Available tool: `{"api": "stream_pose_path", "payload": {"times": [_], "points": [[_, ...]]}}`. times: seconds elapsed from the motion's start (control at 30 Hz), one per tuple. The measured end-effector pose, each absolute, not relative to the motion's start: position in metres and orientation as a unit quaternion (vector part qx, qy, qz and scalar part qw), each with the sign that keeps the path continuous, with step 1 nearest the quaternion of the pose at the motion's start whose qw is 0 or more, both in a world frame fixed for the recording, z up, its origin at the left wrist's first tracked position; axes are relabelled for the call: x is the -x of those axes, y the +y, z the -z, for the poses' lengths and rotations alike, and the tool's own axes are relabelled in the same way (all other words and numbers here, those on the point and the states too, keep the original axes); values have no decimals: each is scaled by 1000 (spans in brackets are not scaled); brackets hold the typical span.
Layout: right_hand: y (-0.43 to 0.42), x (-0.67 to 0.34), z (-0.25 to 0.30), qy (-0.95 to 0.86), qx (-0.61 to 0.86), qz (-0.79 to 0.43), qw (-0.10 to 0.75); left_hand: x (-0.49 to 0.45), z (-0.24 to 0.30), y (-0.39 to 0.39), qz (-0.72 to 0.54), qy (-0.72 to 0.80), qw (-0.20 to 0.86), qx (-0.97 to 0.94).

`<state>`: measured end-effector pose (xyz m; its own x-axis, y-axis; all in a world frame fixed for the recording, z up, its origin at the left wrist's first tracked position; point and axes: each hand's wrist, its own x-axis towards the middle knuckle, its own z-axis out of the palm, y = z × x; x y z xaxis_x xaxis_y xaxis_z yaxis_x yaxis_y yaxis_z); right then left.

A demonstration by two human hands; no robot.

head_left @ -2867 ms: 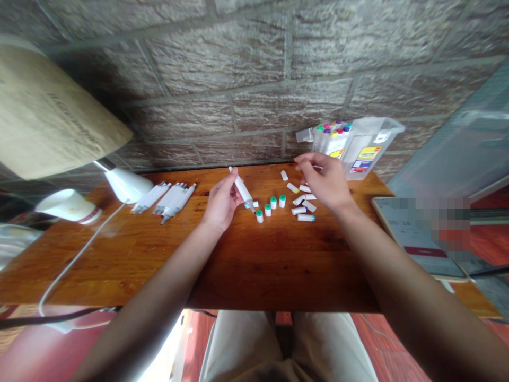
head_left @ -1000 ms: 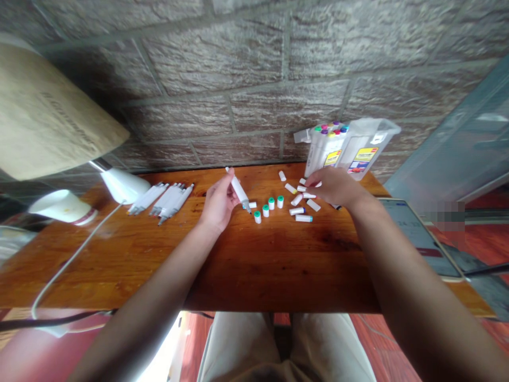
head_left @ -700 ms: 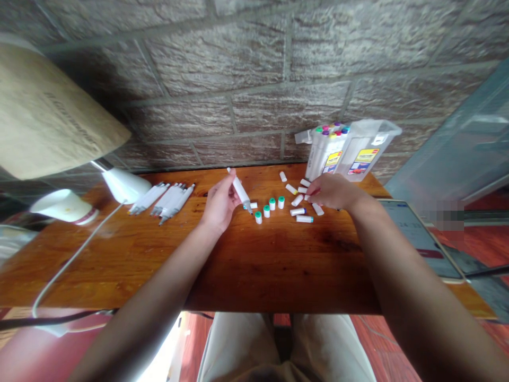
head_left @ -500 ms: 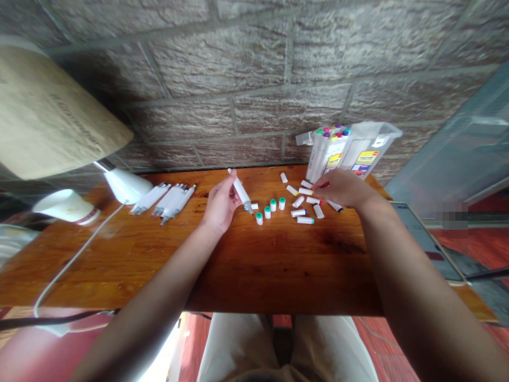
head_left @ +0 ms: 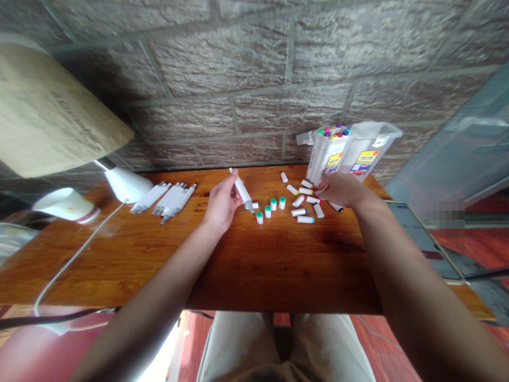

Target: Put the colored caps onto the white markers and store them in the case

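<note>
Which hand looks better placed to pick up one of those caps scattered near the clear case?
Probably the right hand: it is beside the scattered caps, while the left hand is busy holding a marker.

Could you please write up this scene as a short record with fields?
Left hand: holds a slim white marker with a grey end, that end angled down
Right hand: among the caps near the wall; whether it grips one cannot be told
Upright caps: four short white cylindrical caps with green tops
Lying caps: scattered white cylindrical caps, several with coloured ends
Behind right hand: clear plastic case of colour-ended markers
Left of left hand: bunched white markers with grey ends
Surface: brown wooden table
</note>
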<state>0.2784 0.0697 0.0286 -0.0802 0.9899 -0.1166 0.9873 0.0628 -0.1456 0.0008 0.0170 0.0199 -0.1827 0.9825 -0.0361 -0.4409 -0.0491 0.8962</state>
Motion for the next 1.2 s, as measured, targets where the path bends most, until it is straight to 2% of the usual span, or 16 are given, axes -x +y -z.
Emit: {"api": "stream_pose_path", "payload": {"times": [0.47,0.7,0.8,1.2], "points": [[58,-270,-45,-757,647,-91,18,1,-19,17,-646,412,552,-328],[58,-267,-43,-776,603,-126,132,0,-19,17,-646,413,550,-331],[60,-266,-39,-778,588,-159,156,0,-19,17,-647,412,548,-334],[60,-265,-37,-761,612,-184,115,0,-18,18,-646,420,542,-335]]}}
